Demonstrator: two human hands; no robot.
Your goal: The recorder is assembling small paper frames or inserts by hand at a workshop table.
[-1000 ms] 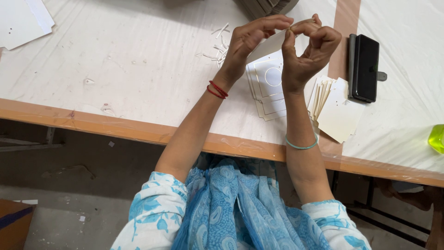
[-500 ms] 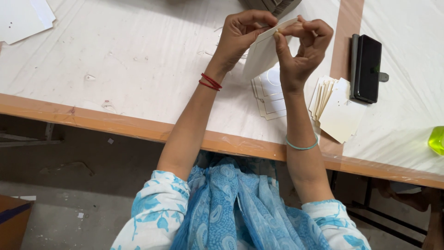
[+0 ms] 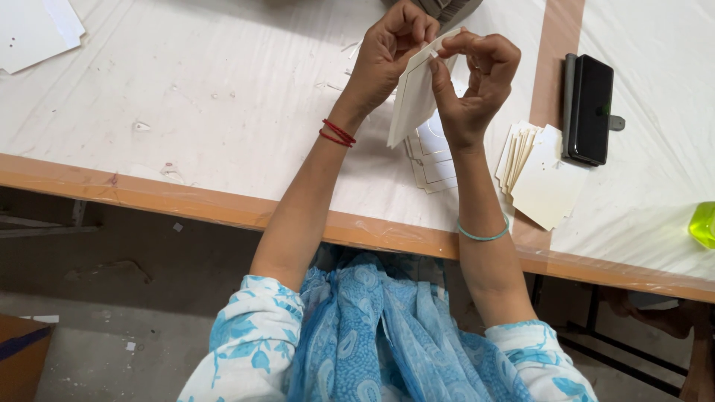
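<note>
Both hands hold one cream card [image 3: 414, 93] above the worktop [image 3: 194, 97]; the left hand [image 3: 387, 52] pinches its top edge, the right hand [image 3: 477, 74] grips the same edge, apparently working a cut-out. Keep pinches near the edge, so the card stays flat. Printed card stack [image 3: 430, 160] lies beneath; blank cream stack [image 3: 540, 175] right; black case [image 3: 590, 108] beyond.

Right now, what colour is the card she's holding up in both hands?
Off-white: the card, pinched at its top edge by the left hand and right hand, head view.
</note>
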